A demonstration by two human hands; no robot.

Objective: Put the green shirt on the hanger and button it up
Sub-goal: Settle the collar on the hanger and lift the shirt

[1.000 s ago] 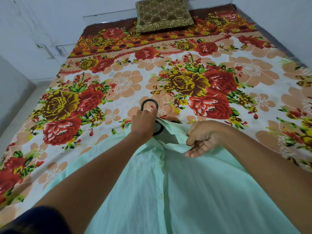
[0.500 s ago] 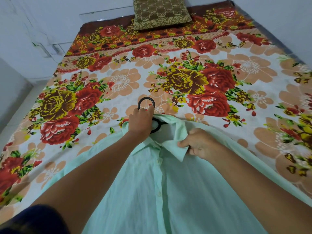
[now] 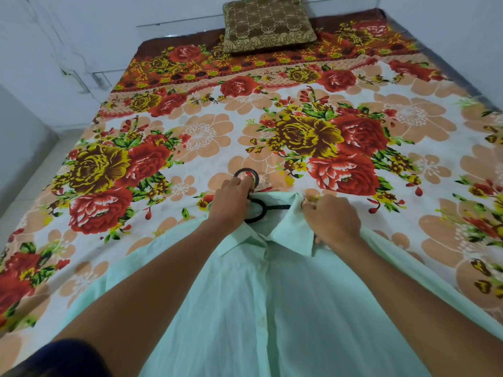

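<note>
A pale green shirt (image 3: 272, 308) lies spread on the bed, collar pointing away from me, its front panels closed down the middle with small white buttons showing. A black hanger (image 3: 257, 210) sits inside the neck opening, and its round hook pokes out past the collar. My left hand (image 3: 231, 200) grips the hanger's neck just below the hook. My right hand (image 3: 330, 220) pinches the shirt's right shoulder fabric beside the collar. The rest of the hanger is hidden under the cloth.
The bed is covered by a floral sheet (image 3: 190, 137) in red, yellow and peach. A brown patterned pillow (image 3: 268, 24) lies at the far end against the white wall. Pale floor shows along the left side.
My right hand has slid from the collar flap outward to the right shoulder, pulling the fabric up there. The collar now lies flatter. My left hand has stayed on the hanger.
</note>
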